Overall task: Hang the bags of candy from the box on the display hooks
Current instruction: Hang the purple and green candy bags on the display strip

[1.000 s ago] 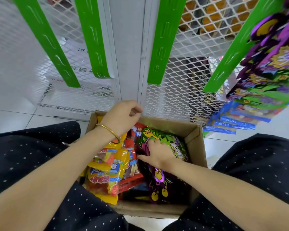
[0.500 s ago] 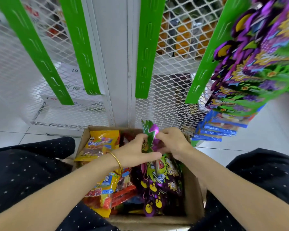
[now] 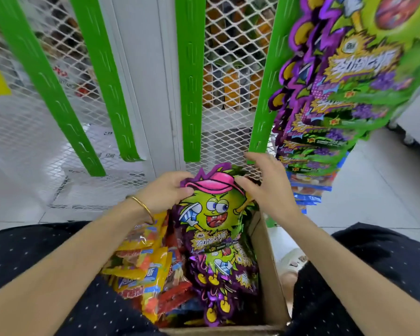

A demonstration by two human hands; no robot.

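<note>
Yellow plastic candy packets (image 3: 141,265) are packed in the brown cardboard box (image 3: 268,275), lower centre; a green-purple cartoon foil bag (image 3: 212,214) is pinched by the left hand (image 3: 163,192) and touched by the spread right hand (image 3: 267,185).

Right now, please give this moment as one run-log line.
green-purple candy bag: upright in box | left hand: pinches its top corner | right hand: thumb on top edge, fingers spread | not yet hung

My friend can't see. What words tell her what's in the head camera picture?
A left hand grips and a right hand touches the top of a green-and-purple cartoon candy bag in a cardboard box of yellow candy bags. Matching bags hang at right.
</note>
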